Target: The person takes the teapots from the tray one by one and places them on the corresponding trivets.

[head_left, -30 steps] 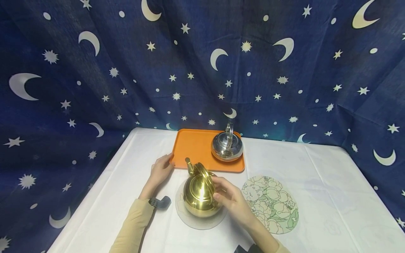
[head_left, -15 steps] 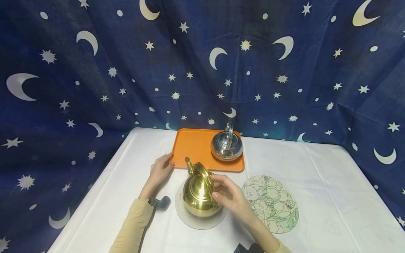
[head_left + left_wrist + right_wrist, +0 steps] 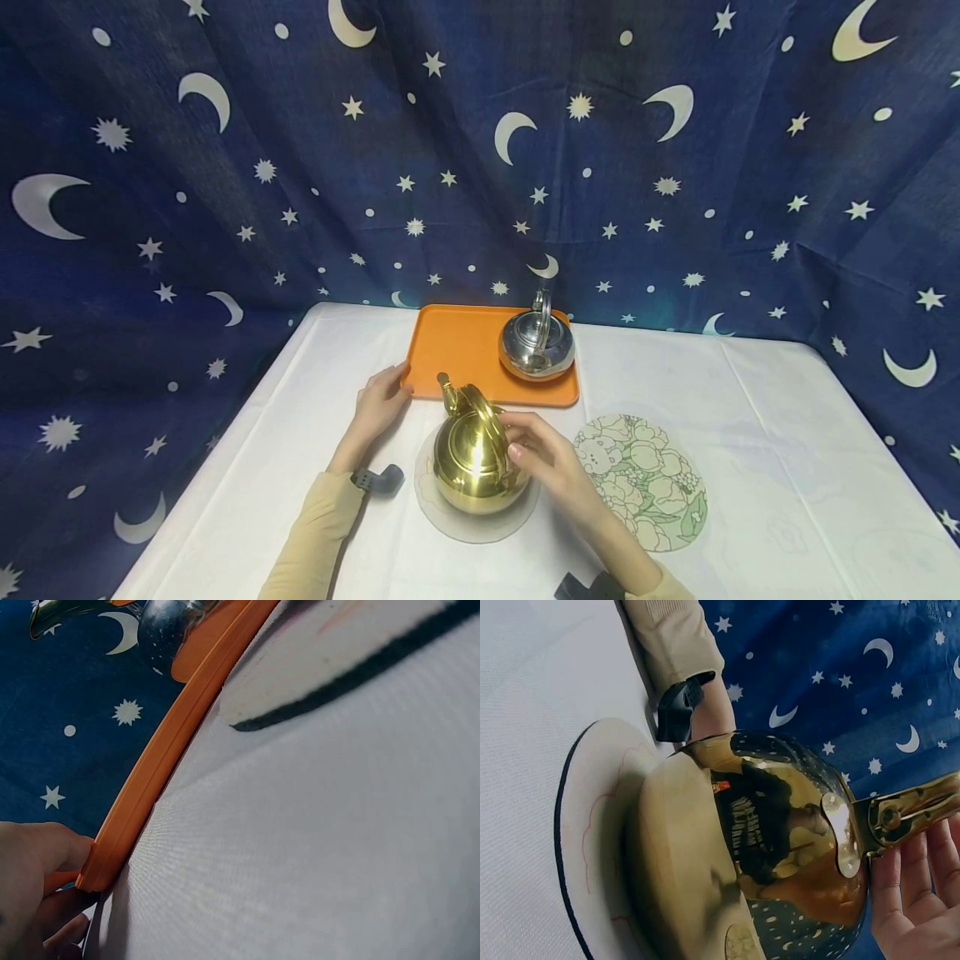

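A shiny gold kettle (image 3: 474, 475) stands upright on a pale round placemat (image 3: 480, 533), its arched handle (image 3: 911, 810) raised. At its right side is my right hand (image 3: 551, 458), fingers fairly straight (image 3: 922, 889) and reaching behind the handle in the right wrist view; the thumb lies over the kettle's side. My left hand (image 3: 382, 400) holds the near left corner of an orange tray (image 3: 456, 346), with fingers on both sides of that corner in the left wrist view (image 3: 49, 881). A silver kettle (image 3: 537, 346) sits on the tray's right part.
Right of the gold kettle lies a round floral placemat (image 3: 645, 483). A white cloth (image 3: 795, 467) covers the table. Behind it hangs a dark blue curtain (image 3: 465, 150) with moons and stars. Dark camera mounts sit on both wrists.
My right thumb has drawn slightly right and up from the gold kettle's side. The left hand, tray and both kettles stay in place.
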`<state>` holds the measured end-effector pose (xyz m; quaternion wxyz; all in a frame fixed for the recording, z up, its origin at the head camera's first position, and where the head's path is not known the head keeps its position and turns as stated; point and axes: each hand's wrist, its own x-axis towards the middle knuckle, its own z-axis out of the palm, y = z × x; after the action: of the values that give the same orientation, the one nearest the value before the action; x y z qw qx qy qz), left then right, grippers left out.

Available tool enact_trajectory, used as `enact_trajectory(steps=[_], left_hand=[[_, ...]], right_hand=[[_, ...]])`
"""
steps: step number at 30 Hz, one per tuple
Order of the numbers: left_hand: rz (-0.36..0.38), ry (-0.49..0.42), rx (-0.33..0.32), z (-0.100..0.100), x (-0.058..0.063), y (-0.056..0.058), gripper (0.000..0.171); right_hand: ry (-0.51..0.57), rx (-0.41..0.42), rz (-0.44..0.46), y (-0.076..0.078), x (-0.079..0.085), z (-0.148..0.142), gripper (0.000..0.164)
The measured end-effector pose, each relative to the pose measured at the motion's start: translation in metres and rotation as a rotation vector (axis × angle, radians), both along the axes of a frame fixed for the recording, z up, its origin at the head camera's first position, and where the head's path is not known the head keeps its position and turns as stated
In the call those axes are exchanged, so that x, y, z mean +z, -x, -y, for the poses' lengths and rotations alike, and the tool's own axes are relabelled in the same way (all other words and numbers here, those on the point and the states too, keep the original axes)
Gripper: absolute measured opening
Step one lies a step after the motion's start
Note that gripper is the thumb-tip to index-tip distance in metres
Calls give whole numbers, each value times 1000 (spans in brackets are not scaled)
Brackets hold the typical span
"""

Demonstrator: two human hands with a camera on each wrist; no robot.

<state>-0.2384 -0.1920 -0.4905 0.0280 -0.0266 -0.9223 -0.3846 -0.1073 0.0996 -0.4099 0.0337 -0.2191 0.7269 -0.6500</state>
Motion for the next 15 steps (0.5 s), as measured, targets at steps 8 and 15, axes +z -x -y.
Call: enact_trajectory(steps=[8, 15], left_hand=[[6, 1, 0, 2, -1, 0, 50], [-5, 1, -5, 1, -1, 0, 50]], right_hand=[[52, -6, -13, 6, -5, -2, 33], [39, -21, -9, 9, -3, -8, 31]])
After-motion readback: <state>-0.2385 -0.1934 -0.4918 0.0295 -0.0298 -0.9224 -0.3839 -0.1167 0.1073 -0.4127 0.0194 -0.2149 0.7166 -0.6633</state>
